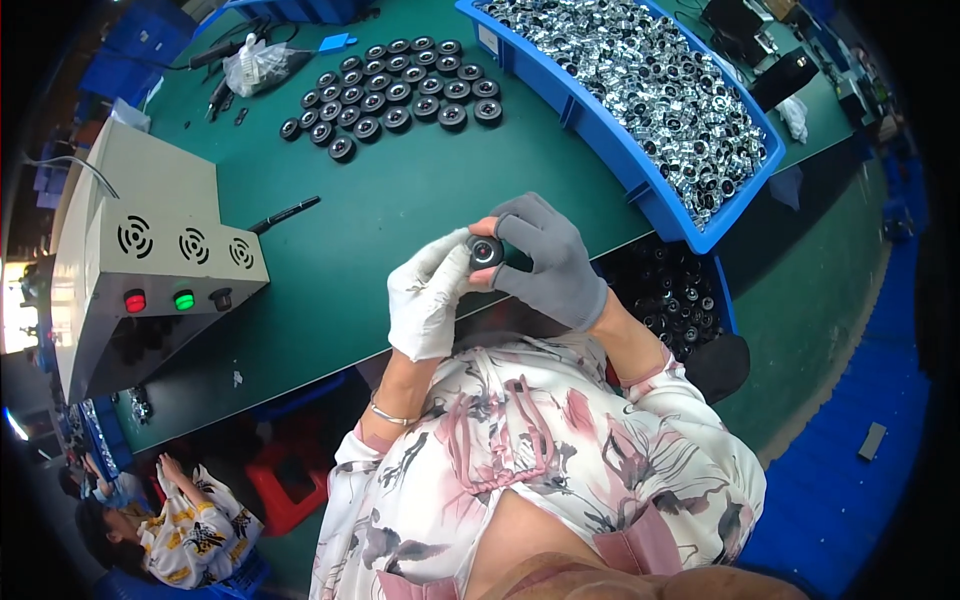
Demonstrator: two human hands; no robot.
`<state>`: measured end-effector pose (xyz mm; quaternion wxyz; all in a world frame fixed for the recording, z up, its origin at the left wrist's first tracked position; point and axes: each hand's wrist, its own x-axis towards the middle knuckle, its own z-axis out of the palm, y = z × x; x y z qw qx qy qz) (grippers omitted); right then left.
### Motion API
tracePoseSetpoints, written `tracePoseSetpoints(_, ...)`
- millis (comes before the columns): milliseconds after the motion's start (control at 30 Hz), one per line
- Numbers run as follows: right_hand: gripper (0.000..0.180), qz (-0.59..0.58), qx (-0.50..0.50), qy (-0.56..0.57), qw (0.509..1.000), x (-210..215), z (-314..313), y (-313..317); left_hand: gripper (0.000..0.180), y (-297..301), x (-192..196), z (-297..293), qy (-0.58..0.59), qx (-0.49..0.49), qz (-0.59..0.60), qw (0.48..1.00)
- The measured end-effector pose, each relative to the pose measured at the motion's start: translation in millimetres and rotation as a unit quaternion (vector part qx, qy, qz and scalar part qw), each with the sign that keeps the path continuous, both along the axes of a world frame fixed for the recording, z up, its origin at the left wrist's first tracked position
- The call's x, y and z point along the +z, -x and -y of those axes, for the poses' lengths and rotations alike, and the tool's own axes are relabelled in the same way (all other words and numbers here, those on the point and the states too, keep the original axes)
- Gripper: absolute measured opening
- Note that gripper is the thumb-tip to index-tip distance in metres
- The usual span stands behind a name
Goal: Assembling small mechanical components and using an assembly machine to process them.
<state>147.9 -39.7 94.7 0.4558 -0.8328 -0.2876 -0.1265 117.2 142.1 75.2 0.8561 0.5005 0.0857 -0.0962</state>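
Observation:
Between both hands, above the near edge of the green table, I hold a small round black part with a pale ring and dark centre on its face. My left hand, in a white glove, pinches it from the left side. On the other side my right hand, in a grey glove with bare fingertips, grips it with thumb and forefinger. Farther back stand rows of similar black round parts. To the right, a long blue bin is heaped with shiny metal-and-black pieces.
A beige box with red and green buttons stands at left, a black pen beside it. A plastic bag lies at the back left. Below the table's right edge sits a bin of black parts. Another person sits lower left.

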Motion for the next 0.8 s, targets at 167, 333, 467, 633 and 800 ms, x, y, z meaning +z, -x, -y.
tracePoseSetpoints(167,0.038,0.023,0.005,0.002,1.0,-5,-4,4,0.027,-4,-5,-3,-0.196,-0.028,0.067,0.978)
tracePoseSetpoints(333,0.039,0.062,-0.011,0.043,0.997,-8,-8,5,0.028,-4,-10,7,-0.294,0.001,0.103,0.95)
tracePoseSetpoints(467,0.043,-0.027,-0.012,-0.043,0.999,-6,-1,2,0.032,-2,-8,3,0.03,-0.016,0.02,0.999)
tracePoseSetpoints(633,0.046,-0.083,-0.014,-0.072,0.994,-4,0,3,0.038,-1,-5,-2,0.117,-0.107,-0.03,0.987)
tracePoseSetpoints(800,0.046,-0.115,-0.003,-0.094,0.989,-2,2,5,0.036,1,-3,1,0.098,-0.078,-0.052,0.991)
